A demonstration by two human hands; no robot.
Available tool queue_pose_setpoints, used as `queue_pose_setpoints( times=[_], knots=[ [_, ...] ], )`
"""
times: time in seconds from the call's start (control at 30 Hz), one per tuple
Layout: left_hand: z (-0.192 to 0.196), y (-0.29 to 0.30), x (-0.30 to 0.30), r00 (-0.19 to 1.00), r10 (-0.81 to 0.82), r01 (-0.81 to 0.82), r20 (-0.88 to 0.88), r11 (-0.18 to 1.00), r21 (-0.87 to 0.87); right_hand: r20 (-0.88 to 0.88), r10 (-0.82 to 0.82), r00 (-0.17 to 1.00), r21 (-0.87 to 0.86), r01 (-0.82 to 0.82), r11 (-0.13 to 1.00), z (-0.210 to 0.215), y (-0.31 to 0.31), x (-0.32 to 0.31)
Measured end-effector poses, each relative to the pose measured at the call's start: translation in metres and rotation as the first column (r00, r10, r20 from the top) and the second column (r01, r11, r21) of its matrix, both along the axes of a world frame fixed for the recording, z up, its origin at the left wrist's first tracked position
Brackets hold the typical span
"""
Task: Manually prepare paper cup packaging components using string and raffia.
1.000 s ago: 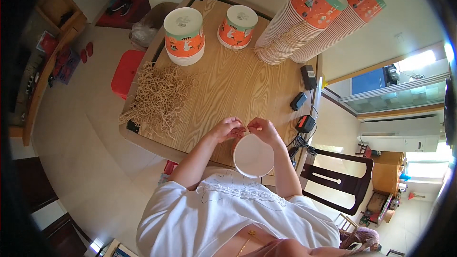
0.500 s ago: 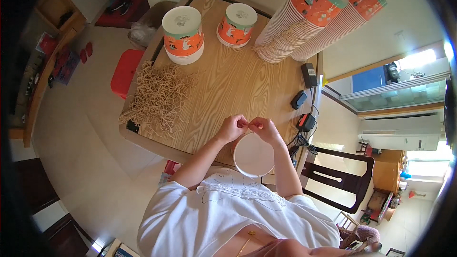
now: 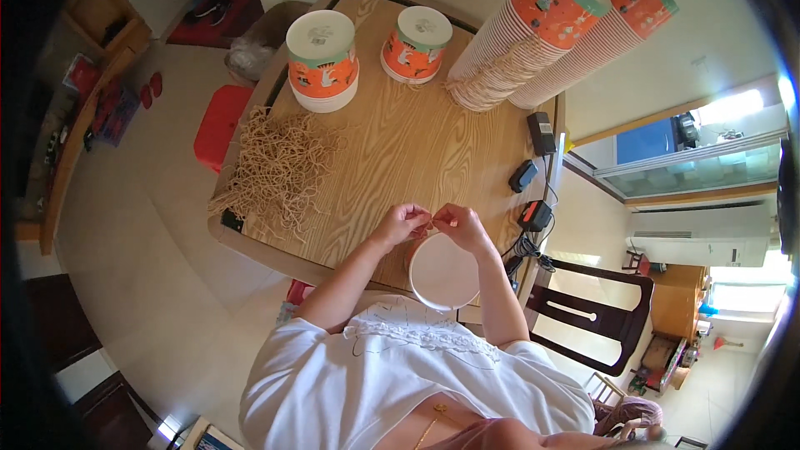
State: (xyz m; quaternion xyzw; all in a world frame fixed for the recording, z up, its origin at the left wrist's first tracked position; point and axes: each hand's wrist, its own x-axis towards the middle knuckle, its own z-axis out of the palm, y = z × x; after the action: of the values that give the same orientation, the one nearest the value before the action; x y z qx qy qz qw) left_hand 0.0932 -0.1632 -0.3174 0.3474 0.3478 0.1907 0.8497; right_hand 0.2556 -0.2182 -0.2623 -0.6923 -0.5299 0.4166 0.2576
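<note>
The left hand point(image 3: 402, 223) and right hand point(image 3: 461, 225) meet fingertip to fingertip, pinching a thin string (hard to see) just above the white paper cup point(image 3: 444, 271)

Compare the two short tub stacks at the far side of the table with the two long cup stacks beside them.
The short tub stacks stand upright and apart on the table; the long cup stacks lean tilted, side by side. The tub stacks hold few pieces; the cup stacks hold many. All show orange printed walls and pale bases.
</note>
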Motion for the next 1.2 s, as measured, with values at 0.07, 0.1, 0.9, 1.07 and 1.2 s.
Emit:
queue_pose_setpoints(
  times=[0.07, 0.1, 0.9, 1.07, 1.2],
  knots=[
    [0.001, 0.0, -0.001, 0.998, -0.053, 0.053, -0.015, 0.999, -0.012, 0.014, 0.001, 1.0, -0.021, -0.001, 1.0, 0.004, 0.001, -0.001],
    [0.0, 0.0, -0.002, 0.999, -0.052, 0.052, -0.015, 0.999, -0.012, 0.026, 0.001, 1.0, -0.042, 0.0, 0.999, 0.006, 0.001, -0.002],
    [-0.016, -0.005, -0.006, 0.983, -0.051, 0.098, -0.176, 0.957, 0.271, 0.097, 0.054, 0.994, -0.022, -0.052, 0.998, 0.011, 0.0, -0.004],
    [-0.006, -0.003, -0.008, 0.988, -0.067, 0.097, -0.14, 0.971, 0.221, 0.012, 0.041, 0.999, 0.005, -0.041, 0.999, 0.01, 0.003, -0.007],
    [0.004, -0.005, -0.008, 0.998, 0.008, -0.002, -0.056, 0.993, 0.116, 0.041, 0.057, 0.998, -0.014, -0.056, 0.998, 0.01, 0.004, -0.007]
  ],
)
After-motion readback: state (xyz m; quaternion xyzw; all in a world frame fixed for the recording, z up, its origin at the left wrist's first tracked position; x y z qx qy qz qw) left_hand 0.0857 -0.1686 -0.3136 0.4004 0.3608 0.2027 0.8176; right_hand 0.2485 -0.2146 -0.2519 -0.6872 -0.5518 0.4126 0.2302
